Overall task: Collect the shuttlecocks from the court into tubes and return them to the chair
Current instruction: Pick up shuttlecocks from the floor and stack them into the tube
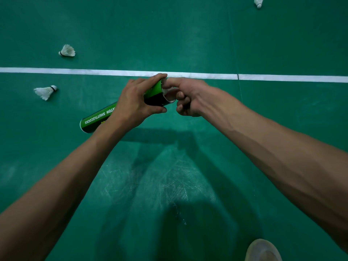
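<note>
Three shuttlecocks (67, 51) loose on the green court floor (188, 34), two left, one far right, left hand (133, 102) clamped round a green shuttlecock tube (98, 119) near the white line (113, 72), right hand (190, 97) at its open mouth, forefinger on the rim, its grip impossible to tell.

A green badminton court floor (188, 34) crossed by a white line (75, 71), with one feather shuttlecock (67, 51) beyond the line at left, a second shuttlecock (45, 91) nearer, a third shuttlecock (259, 1) top right, and a pale shoe (262, 250) at the bottom edge.
</note>
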The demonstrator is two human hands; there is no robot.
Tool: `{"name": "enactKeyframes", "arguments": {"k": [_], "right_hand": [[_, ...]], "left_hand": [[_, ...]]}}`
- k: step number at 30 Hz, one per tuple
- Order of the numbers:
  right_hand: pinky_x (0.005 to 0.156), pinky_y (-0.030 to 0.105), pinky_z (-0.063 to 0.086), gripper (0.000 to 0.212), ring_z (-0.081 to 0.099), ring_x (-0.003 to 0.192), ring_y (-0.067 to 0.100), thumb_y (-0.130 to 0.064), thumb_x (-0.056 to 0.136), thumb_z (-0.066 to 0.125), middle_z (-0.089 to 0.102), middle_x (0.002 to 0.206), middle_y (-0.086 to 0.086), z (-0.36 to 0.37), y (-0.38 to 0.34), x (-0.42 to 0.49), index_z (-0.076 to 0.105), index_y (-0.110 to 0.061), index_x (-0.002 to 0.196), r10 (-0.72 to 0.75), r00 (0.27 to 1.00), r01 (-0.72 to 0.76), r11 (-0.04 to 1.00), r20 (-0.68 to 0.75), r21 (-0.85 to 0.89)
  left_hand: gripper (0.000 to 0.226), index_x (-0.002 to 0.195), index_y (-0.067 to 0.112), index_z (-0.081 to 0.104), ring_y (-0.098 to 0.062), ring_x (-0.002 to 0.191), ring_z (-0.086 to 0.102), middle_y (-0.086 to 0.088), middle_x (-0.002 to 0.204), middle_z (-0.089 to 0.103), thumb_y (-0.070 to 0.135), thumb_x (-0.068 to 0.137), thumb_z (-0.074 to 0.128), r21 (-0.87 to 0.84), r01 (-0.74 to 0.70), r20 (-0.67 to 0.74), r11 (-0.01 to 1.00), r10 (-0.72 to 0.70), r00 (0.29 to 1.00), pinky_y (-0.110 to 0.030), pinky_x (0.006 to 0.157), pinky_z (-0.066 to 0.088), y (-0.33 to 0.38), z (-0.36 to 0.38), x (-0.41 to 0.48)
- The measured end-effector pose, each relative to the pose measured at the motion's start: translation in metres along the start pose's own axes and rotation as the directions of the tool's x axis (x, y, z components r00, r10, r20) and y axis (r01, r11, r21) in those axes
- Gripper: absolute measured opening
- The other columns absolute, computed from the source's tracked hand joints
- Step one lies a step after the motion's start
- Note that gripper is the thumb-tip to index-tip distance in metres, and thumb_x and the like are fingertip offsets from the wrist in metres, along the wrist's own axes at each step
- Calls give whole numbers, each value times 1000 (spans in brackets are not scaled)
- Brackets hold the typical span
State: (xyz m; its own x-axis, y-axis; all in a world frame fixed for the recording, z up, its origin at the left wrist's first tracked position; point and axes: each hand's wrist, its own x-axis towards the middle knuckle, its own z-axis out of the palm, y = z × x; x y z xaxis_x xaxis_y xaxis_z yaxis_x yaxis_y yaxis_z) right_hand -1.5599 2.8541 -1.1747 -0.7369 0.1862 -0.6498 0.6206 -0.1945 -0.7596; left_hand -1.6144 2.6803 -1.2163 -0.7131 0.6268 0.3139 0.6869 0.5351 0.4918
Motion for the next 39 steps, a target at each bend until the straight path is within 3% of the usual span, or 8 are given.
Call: {"name": "enactKeyframes", "arguments": {"k": [10, 16, 20, 23, 25, 31, 36, 39], "right_hand": [[51, 22, 40, 19, 25, 39, 12, -9, 89, 44, 40, 47, -2, 9, -10, -4, 56, -14, 76, -124, 991, 137, 869, 59, -475], [48, 24, 43, 10, 26, 35, 10, -11, 89, 56, 48, 47, -3, 3, 1, 2, 59, -13, 79, -174, 984, 174, 926, 32, -334], [46, 24, 43, 9, 36, 33, 14, -10, 81, 71, 63, 52, 4, -1, -10, 13, 67, -3, 84, -314, 934, 261, 924, -167, -280], [54, 34, 58, 12, 62, 45, 21, -11, 82, 65, 73, 67, 10, 12, -12, 27, 71, -3, 88, -421, 889, 304, 836, -180, -456], [70, 41, 63, 19, 73, 68, 27, -13, 81, 63, 75, 81, 11, 31, -11, 36, 73, -8, 96, -471, 874, 314, 737, -121, -599], [99, 37, 50, 58, 58, 124, 30, -24, 87, 62, 59, 141, 10, 117, -17, 55, 52, -18, 144, -523, 849, 374, 495, 75, -784], [96, 45, 53, 62, 62, 116, 35, -37, 69, 56, 68, 124, 10, 175, -26, 55, 62, -22, 129, -547, 828, 356, 345, 122, -868], [99, 44, 51, 54, 61, 119, 34, -32, 78, 64, 67, 128, 9, 186, -35, 50, 61, -22, 131, -532, 840, 318, 316, 111, -894]], "left_hand": [[93, 146, 29, 56, -23, 99, 56, -5, 116, 71, 37, 63, 95, -19, -11, 0, 1000, 11, 1000, -28, 86, 37, 9, 4, -5], [95, 150, 29, 53, -30, 107, 56, -8, 120, 68, 35, 65, 95, 2, 18, 13, 1000, -18, 1000, -35, 92, 42, -3, 8, 0], [96, 151, 36, 49, -31, 110, 55, -5, 121, 67, 39, 65, 92, 15, 104, -18, 994, -104, 994, -40, 94, 45, -23, 9, 3], [96, 152, 37, 48, -33, 109, 52, -7, 120, 65, 35, 67, 92, 58, 173, -61, 983, -170, 984, -35, 91, 39, -39, 1, 1], [96, 153, 35, 48, -34, 111, 50, -10, 121, 64, 32, 68, 93, 93, 221, -90, 971, -213, 973, -36, 91, 38, -51, -8, 0], [90, 153, 30, 48, -37, 112, 49, -15, 121, 64, 20, 73, 88, 218, 373, -270, 902, -311, 911, -44, 92, 44, -96, -30, -14], [76, 148, 29, 54, -39, 111, 51, -17, 120, 62, 7, 77, 71, 145, 476, -482, 868, -358, 800, -44, 91, 44, -112, -31, -23], [73, 147, 31, 55, -39, 114, 50, -17, 123, 60, 7, 78, 63, 24, 509, -545, 861, -416, 728, -44, 91, 44, -110, -31, -23]]}}
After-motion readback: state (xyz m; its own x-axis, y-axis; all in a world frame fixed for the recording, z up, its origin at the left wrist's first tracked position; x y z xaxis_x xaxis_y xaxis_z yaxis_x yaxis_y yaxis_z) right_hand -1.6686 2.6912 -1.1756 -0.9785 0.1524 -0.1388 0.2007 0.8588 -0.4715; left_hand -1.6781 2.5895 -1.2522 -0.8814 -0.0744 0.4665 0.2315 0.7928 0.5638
